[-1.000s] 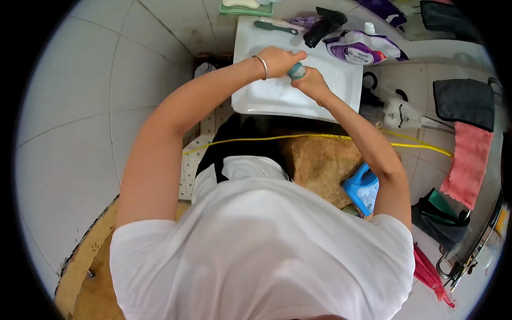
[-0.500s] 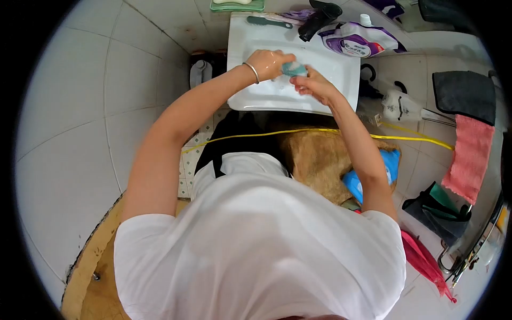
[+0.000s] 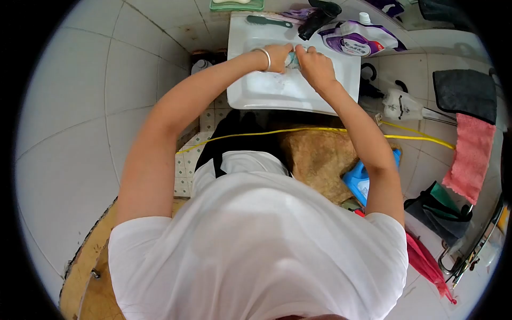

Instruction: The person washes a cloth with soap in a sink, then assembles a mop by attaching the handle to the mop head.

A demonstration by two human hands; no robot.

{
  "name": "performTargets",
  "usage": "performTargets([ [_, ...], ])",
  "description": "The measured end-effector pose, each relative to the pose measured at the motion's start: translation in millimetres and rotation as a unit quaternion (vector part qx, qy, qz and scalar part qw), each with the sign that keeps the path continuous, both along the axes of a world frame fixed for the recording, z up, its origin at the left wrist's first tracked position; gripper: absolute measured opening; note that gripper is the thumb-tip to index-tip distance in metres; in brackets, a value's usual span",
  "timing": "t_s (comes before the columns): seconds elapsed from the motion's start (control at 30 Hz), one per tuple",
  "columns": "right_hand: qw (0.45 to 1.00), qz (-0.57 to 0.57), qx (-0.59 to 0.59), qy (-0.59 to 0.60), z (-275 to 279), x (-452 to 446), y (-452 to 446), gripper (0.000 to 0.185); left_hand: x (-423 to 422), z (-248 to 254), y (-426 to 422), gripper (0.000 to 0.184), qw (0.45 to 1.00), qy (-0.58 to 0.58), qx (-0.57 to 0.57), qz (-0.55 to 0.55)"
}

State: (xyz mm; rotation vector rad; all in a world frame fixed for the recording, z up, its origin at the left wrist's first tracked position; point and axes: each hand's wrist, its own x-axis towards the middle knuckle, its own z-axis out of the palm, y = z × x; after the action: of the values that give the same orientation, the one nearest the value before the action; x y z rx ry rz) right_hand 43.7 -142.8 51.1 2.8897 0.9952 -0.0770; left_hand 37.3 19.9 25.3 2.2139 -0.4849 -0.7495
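A small teal-and-white cloth (image 3: 292, 60), bunched up, is between my two hands over the white sink (image 3: 248, 97). My left hand (image 3: 277, 57), with a bangle at the wrist, is closed around its left side. From the right, my right hand (image 3: 317, 68) grips the other side, its thumb and fingers drawn together near the top. The fingers hide much of the cloth, so its exact kind is hard to tell. White suds show on the basin floor just below the hands.
Behind the hands is a black faucet (image 3: 318, 22). A teal-grey brush or comb (image 3: 269, 22) and a purple-white refill pouch (image 3: 358, 41) lie along the sink's back edge. A yellow hose (image 3: 256, 134) crosses below the sink, near a blue bottle (image 3: 358, 181). Towels (image 3: 469, 154) hang at right.
Both hands have moved up slightly toward the faucet and closer together. The cloth, more exposed before, is now squeezed between them, and my right hand has turned knuckles-up.
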Motion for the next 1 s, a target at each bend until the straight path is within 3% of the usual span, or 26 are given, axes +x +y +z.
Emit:
performTargets([
  [0.1, 0.994, -0.078, 0.022, 0.074, 5, 3, 4, 0.029, -1, 1, -6, 0.053, 0.967, -0.221, 0.124, 0.038],
  [0.13, 0.994, -0.076, 0.021, 0.074, 3, 3, 4, 0.029, 0, 2, -6, 0.043, 0.961, -0.23, 0.15, 0.026],
  [0.23, 0.968, -0.142, 0.093, 0.183, -6, -4, 2, 0.032, 5, -1, -4, 0.038, 0.941, -0.293, 0.165, -0.026],
  [0.33, 0.867, -0.256, 0.29, 0.315, -17, -18, 0, 0.029, 5, -12, -4, 0.033, 0.923, -0.358, 0.129, -0.06],
  [0.37, 0.869, -0.25, 0.284, 0.32, -19, -19, -1, 0.029, 5, -15, -4, 0.033, 0.925, -0.354, 0.13, -0.052],
  [0.43, 0.712, -0.408, 0.35, 0.451, -2, -27, 3, 0.019, 6, -13, -7, 0.03, 0.913, -0.387, 0.117, -0.058],
  [0.47, 0.715, -0.406, 0.346, 0.452, 1, -28, 4, 0.019, 9, -12, -8, 0.03, 0.914, -0.386, 0.117, -0.052],
  [0.53, 0.595, -0.421, 0.478, 0.491, 4, -33, 6, 0.013, 12, -10, -9, 0.026, 0.906, -0.412, 0.086, -0.041],
  [0.57, 0.597, -0.42, 0.474, 0.492, 5, -32, 6, 0.013, 14, -9, -10, 0.026, 0.907, -0.411, 0.086, -0.036],
  [0.63, 0.511, -0.423, 0.534, 0.525, 5, -33, 7, 0.017, 15, -5, -10, 0.024, 0.904, -0.42, 0.069, -0.034],
  [0.67, 0.513, -0.419, 0.531, 0.528, 6, -33, 8, 0.017, 16, -5, -9, 0.024, 0.904, -0.42, 0.072, -0.029],
  [0.73, 0.452, -0.411, 0.571, 0.548, 9, -36, 8, 0.017, 16, -6, -11, 0.024, 0.886, -0.462, 0.035, -0.02],
  [1.0, 0.342, -0.416, 0.611, 0.58, 25, -37, 17, 0.016, 19, 5, -9, 0.025, 0.862, -0.508, 0.004, 0.003],
])
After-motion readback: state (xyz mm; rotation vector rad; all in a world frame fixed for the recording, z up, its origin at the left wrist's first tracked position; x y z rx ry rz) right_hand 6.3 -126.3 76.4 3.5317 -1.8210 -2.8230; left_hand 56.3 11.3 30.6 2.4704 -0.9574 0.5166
